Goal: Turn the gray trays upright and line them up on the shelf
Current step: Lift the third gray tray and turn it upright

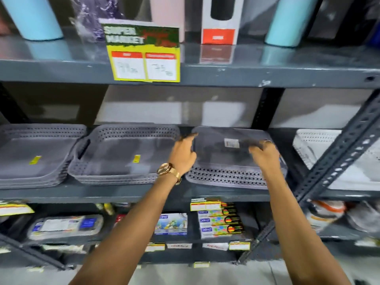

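Observation:
Three piles of gray perforated trays sit on the middle shelf (123, 195). The left stack (35, 157) and the middle stack (121, 157) are upright, each with a yellow sticker inside. The right gray tray (224, 159) lies upside down, its flat bottom with a white label facing up. My left hand (183, 155), with a gold watch at the wrist, rests at that tray's left edge with fingers spread. My right hand (265, 153) curls over the tray's right side. The picture is blurred, so the exact grip is unclear.
White perforated trays (320, 149) stand to the right behind a slanted metal brace (337, 157). A yellow price sign (144, 56) hangs from the upper shelf, which holds tall bottles. Boxed goods fill the shelf below.

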